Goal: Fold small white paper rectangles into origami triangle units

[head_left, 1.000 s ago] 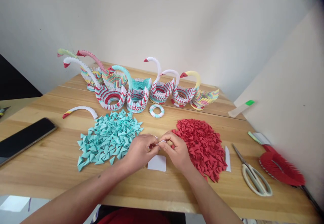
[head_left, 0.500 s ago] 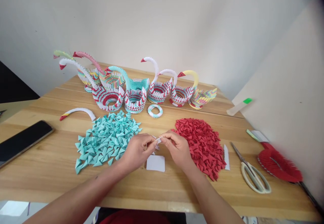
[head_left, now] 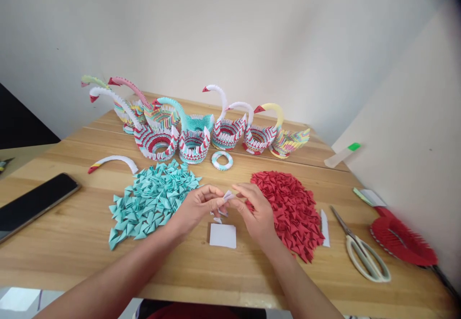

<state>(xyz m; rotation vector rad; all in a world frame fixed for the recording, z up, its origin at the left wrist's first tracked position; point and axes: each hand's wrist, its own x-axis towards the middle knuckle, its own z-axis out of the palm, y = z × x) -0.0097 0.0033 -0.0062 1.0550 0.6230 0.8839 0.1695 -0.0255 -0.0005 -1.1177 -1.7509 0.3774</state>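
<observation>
The white paper piece (head_left: 228, 195) sat above the worktop (head_left: 72, 242), between my left hand (head_left: 200, 209) and right hand (head_left: 256, 214), the fingers of both pinched on it. Half a second before, it lay as a flat strip stretched between my fingertips; by now it had closed into a small point, so I judged that fold done. A white paper rectangle (head_left: 223, 236) lay just below. The teal pile (head_left: 151, 195) was to my left and the red pile (head_left: 290, 213) to my right. Beyond them, the paper swans (head_left: 194, 139) showed only their own striped walls in their hollow bodies.
</observation>
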